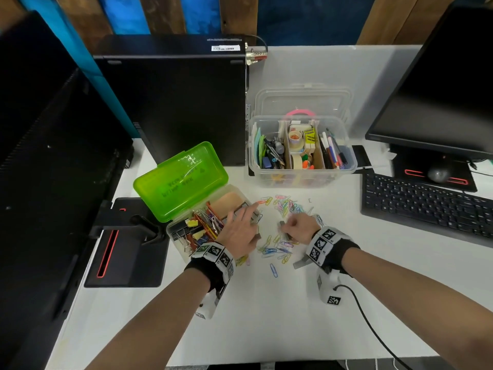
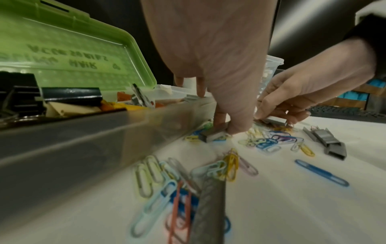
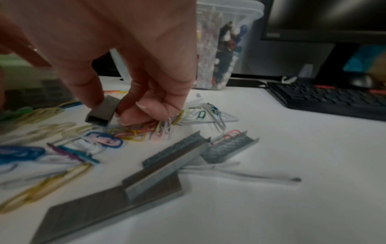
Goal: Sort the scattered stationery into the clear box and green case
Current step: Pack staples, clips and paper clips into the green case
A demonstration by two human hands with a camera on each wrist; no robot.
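Note:
The open green case (image 1: 181, 180) sits left of centre, its clear base (image 2: 87, 137) holding binder clips and other clips. Behind it to the right stands the clear box (image 1: 346, 166), with pens, tape and notes in its compartments. Coloured paper clips (image 1: 286, 206) lie scattered on the white desk between them. My left hand (image 1: 256, 235) is beside the case, thumb and a finger pinching a short grey staple block (image 2: 213, 136) that lies on the clips. My right hand (image 3: 112, 109) pinches another staple block (image 3: 102, 112) just above the clips.
More grey staple strips (image 3: 173, 158) lie near my right wrist. A black keyboard (image 1: 426, 206) and monitor (image 1: 440, 84) are at the right. A black computer tower (image 1: 173, 97) stands behind the case, with another monitor base (image 1: 128, 244) at the left.

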